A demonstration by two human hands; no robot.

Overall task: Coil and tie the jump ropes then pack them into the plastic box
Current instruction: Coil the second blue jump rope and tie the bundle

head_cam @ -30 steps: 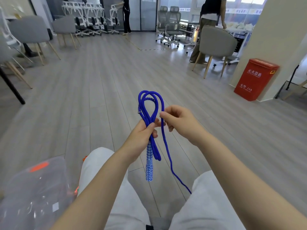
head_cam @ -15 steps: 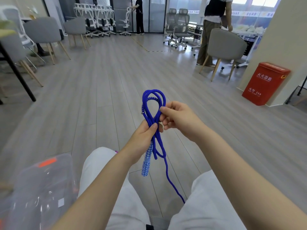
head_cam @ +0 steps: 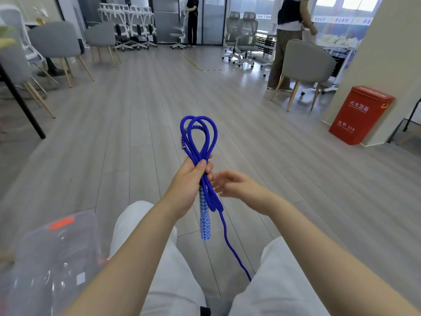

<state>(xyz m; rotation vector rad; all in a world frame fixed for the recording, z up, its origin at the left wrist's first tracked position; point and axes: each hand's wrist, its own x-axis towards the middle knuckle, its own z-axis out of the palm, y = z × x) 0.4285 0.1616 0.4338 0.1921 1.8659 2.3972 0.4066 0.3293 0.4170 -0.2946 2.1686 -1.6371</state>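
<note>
My left hand (head_cam: 190,181) grips a blue jump rope (head_cam: 197,137) around its folded strands, with loops standing up above the fist. The rope's patterned blue handle (head_cam: 204,221) hangs below the hand. A loose strand trails down between my knees toward the floor. My right hand (head_cam: 237,187) is just right of the bundle, blurred, fingers relaxed and holding nothing. A clear plastic box (head_cam: 52,258) with an orange latch sits at the lower left beside my left leg.
Wood-look floor stretches ahead. Grey chairs (head_cam: 305,65) and a black table leg (head_cam: 21,103) stand around. A red bin (head_cam: 360,115) is against the wall at right. Two people stand at the back of the room.
My right hand has let go of the rope and dropped lower beside the bundle. The loops above my left fist are larger and one more strand lies in the bundle.
</note>
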